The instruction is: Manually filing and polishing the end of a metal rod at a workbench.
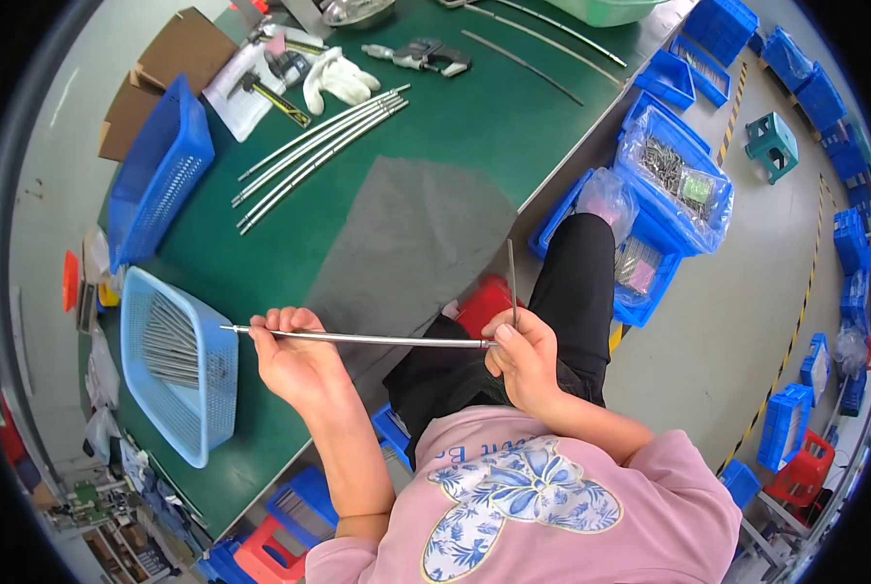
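Note:
A slim, shiny metal rod (397,341) spans level between my two hands, above my lap and the table's near edge. My left hand (302,365) pinches it near its narrow, pointed left end, fingers curled around it. My right hand (527,362) closes on the rod's right end. Between the same thumb and fingers stands a thin grey metal strip (511,273), pointing away from me; its lower end is hidden by the fingers. A light blue basket (217,375) holding many thin metal pieces (168,341) stands just left of my left hand.
On the green table (260,282) lie a grey cloth (411,234), several metal rods (319,161), a white glove (341,82), a caliper (280,102) and a micrometer (421,55). A blue basket (168,170) leans at left. Blue bins (684,209) of parts stand at my right.

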Demonstrator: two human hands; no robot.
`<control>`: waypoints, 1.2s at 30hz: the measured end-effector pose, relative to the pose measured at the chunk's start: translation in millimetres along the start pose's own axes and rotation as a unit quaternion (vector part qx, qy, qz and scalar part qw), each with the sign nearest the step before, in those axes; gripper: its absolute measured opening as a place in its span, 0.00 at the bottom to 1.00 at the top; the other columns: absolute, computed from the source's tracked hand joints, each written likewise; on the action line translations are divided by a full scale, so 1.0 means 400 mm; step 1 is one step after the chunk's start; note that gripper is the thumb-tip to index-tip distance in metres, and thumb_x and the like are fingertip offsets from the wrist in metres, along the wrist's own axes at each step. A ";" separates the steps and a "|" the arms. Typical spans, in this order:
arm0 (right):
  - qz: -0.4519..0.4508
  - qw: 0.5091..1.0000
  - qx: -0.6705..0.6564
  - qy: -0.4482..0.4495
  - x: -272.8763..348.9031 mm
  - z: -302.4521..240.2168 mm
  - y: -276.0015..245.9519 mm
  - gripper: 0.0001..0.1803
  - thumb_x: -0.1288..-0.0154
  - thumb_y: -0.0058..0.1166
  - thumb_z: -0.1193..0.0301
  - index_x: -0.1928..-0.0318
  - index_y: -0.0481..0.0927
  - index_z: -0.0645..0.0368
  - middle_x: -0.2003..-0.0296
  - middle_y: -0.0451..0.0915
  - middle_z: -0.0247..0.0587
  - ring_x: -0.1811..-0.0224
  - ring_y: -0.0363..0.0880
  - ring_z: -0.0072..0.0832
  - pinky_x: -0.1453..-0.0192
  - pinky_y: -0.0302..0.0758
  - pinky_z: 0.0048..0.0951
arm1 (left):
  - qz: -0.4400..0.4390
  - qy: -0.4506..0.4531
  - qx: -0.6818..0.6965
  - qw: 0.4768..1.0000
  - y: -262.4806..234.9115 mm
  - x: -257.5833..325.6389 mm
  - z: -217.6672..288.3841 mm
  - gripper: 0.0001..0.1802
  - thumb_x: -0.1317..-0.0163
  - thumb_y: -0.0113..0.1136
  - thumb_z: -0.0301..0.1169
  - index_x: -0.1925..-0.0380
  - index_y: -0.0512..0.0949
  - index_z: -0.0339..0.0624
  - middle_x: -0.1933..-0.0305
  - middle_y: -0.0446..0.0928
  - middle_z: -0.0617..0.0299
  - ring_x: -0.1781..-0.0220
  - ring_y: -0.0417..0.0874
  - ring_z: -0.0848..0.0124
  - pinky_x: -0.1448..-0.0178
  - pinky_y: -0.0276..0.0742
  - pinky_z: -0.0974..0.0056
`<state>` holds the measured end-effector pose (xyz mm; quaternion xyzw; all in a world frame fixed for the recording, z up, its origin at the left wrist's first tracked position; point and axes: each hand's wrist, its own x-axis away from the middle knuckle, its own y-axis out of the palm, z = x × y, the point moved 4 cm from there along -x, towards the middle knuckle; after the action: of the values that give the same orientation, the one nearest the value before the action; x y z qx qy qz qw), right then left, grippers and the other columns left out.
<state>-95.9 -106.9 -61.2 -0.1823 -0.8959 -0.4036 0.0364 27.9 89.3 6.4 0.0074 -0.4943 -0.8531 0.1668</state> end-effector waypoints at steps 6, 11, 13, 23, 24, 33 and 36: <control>0.009 0.998 0.041 -0.037 -0.007 0.013 0.003 0.10 0.31 0.55 0.69 0.66 0.75 0.63 0.76 0.73 0.30 0.83 0.64 0.13 0.79 0.62 0.18 | -0.022 -0.010 0.045 0.999 -0.006 0.000 -0.005 0.11 0.24 0.38 0.35 0.63 0.66 0.41 0.68 0.64 0.61 0.67 0.67 0.69 0.57 0.75 0.64; 0.081 0.985 0.123 -0.094 -0.102 -0.045 -0.002 0.13 0.31 0.57 0.65 0.67 0.75 0.62 0.76 0.73 0.29 0.83 0.64 0.13 0.79 0.61 0.18 | 0.042 0.015 -0.054 0.998 -0.029 0.027 0.008 0.13 0.25 0.38 0.33 0.56 0.66 0.32 0.57 0.68 0.51 0.50 0.72 0.58 0.36 0.72 0.53; 0.084 0.985 0.125 -0.083 -0.145 -0.068 -0.007 0.14 0.32 0.58 0.64 0.68 0.75 0.62 0.76 0.73 0.30 0.83 0.64 0.13 0.80 0.61 0.18 | -0.011 -0.133 -0.119 0.984 -0.025 0.066 0.021 0.19 0.27 0.43 0.35 0.47 0.66 0.29 0.48 0.71 0.47 0.39 0.70 0.54 0.29 0.63 0.53; 0.108 0.947 0.279 -0.120 -0.189 -0.094 -0.005 0.16 0.35 0.62 0.64 0.73 0.75 0.63 0.82 0.66 0.21 0.80 0.57 0.09 0.78 0.55 0.19 | -0.412 -0.050 -0.634 0.652 0.111 0.123 -0.011 0.14 0.40 0.59 0.28 0.54 0.79 0.34 0.56 0.79 0.52 0.60 0.83 0.59 0.56 0.79 0.59; 0.105 0.942 0.296 -0.115 -0.188 -0.097 -0.005 0.17 0.35 0.62 0.64 0.74 0.75 0.63 0.82 0.66 0.21 0.79 0.57 0.09 0.78 0.55 0.19 | -0.461 0.053 -0.650 0.602 0.144 0.115 -0.068 0.13 0.43 0.62 0.26 0.57 0.81 0.37 0.59 0.79 0.54 0.61 0.81 0.60 0.58 0.77 0.60; 0.039 0.971 0.221 -0.084 -0.184 -0.120 0.001 0.17 0.29 0.53 0.68 0.76 0.72 0.63 0.80 0.64 0.21 0.76 0.57 0.10 0.75 0.54 0.20 | -0.549 0.211 -0.658 0.470 0.185 0.094 -0.251 0.07 0.51 0.67 0.25 0.70 0.82 0.40 0.69 0.75 0.62 0.66 0.76 0.62 0.64 0.73 0.59; 0.040 0.959 0.266 -0.090 -0.184 -0.112 -0.008 0.17 0.29 0.53 0.68 0.76 0.71 0.63 0.80 0.63 0.21 0.76 0.57 0.11 0.75 0.55 0.22 | -0.542 0.210 -0.646 0.495 0.175 0.092 -0.254 0.07 0.52 0.67 0.24 0.72 0.81 0.41 0.70 0.74 0.62 0.68 0.76 0.63 0.65 0.73 0.60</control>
<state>-32.2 -163.8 -49.1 -0.2377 -0.9624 -0.1303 0.0188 30.4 -38.8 19.3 0.3436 0.3453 -0.8300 -0.2715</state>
